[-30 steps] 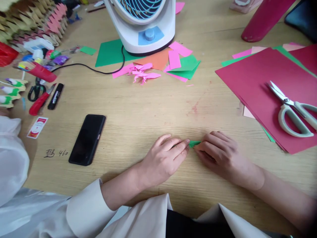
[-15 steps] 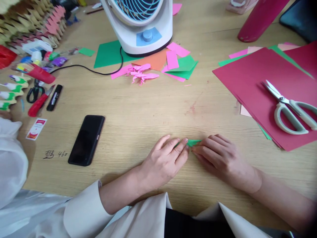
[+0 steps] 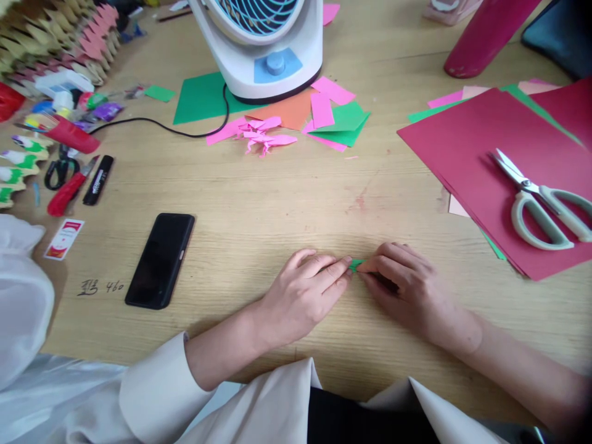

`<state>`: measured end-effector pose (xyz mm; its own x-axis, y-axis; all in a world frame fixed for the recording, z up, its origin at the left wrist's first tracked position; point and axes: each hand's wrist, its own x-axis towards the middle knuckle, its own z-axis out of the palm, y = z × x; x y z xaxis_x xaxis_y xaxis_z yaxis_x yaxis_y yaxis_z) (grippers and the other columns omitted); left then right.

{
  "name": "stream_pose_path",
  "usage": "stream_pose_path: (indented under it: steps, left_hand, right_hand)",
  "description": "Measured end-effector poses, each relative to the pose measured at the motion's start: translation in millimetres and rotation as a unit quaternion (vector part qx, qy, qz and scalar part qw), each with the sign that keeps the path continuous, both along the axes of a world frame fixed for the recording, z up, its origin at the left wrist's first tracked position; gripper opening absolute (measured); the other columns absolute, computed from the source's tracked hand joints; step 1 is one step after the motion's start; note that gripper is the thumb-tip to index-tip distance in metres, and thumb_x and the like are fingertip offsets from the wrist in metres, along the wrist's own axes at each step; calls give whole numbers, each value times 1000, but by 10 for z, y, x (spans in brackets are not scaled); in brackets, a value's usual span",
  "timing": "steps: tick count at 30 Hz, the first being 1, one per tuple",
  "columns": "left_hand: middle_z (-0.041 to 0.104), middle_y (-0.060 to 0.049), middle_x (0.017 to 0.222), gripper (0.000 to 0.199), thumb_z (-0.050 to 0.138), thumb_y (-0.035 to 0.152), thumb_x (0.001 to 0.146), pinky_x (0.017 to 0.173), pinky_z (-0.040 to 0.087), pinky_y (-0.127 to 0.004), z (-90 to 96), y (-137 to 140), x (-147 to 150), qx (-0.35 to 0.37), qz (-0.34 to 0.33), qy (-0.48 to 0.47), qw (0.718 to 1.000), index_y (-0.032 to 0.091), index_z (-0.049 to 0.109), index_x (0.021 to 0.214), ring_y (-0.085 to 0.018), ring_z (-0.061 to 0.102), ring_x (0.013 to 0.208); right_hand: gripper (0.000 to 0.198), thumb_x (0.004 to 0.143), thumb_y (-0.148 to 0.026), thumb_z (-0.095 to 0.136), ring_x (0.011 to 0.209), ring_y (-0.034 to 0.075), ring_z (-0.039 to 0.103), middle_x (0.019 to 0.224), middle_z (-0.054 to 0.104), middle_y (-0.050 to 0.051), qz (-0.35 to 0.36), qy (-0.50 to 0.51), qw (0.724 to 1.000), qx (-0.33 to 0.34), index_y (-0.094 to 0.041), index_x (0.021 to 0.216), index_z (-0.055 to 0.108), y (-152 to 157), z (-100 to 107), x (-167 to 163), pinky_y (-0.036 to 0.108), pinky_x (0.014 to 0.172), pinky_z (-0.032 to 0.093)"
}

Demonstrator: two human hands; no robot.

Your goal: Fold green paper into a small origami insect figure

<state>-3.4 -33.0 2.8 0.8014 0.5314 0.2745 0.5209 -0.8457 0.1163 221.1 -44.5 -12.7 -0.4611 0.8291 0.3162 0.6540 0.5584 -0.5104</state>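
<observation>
A small piece of folded green paper [image 3: 356, 264] lies near the table's front edge, mostly covered by my fingers. My left hand [image 3: 308, 296] rests over its left part, fingertips pressing it to the wood. At its right end my right hand [image 3: 404, 287] pinches the paper between thumb and fingers. Only a short green strip shows between the two hands; the folds under them are hidden. Farther back lie pink folded paper figures [image 3: 267, 140], beside cut pink slips [image 3: 322, 111] and green sheets [image 3: 342, 125].
White-handled scissors [image 3: 541, 200] lie on red paper sheets [image 3: 456, 142] at the right. A black phone [image 3: 160, 260] is on the left. A fan [image 3: 282, 61] stands at the back, its cord running left to a red knife [image 3: 69, 192], a black marker [image 3: 98, 180] and clutter.
My right hand has shifted slightly left and its fingers have curled into a tighter pinch. Less of the green paper shows between my hands. The left hand stays nearly in place.
</observation>
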Motion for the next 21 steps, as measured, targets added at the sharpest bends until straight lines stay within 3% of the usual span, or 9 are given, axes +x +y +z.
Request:
stream_pose_path:
  steps: [10, 15, 17, 21]
  left_hand:
    - [67, -3, 130, 23, 51, 16, 99, 100, 45, -38, -43, -29, 7, 0, 11, -6, 1000, 15, 66, 117, -18, 59, 113]
    - [66, -3, 132, 22, 51, 16, 99, 100, 45, -39, -55, -24, 3, 0, 10, -10, 1000, 15, 66, 115, -18, 59, 113]
    - [65, -4, 133, 22, 50, 16, 99, 102, 44, -40, -57, -20, -5, -1, 9, -7, 1000, 15, 66, 114, -18, 59, 114]
    - [63, -4, 136, 22, 49, 16, 99, 106, 41, -43, -57, -30, -20, 6, 5, 11, 1000, 15, 65, 114, -19, 58, 117]
  right_hand:
    - [23, 90, -5, 53, 66, 18, 49, 71, 58, 6, 57, -91, 991, 85, -18, 74, 61, -21, 58, -2, 34, 64, 42]
    - [10, 91, -11, 58, 73, 20, 54, 80, 62, 9, 75, -71, 992, 71, -12, 94, 68, -55, 53, 34, 36, 67, 46]
    - [13, 90, -14, 61, 76, 21, 55, 82, 63, 10, 80, -59, 993, 64, -9, 101, 67, -67, 46, 50, 37, 68, 47]
    - [12, 90, -10, 61, 75, 21, 56, 82, 64, 11, 87, -59, 992, 66, -7, 100, 68, -93, 67, 76, 38, 69, 48]
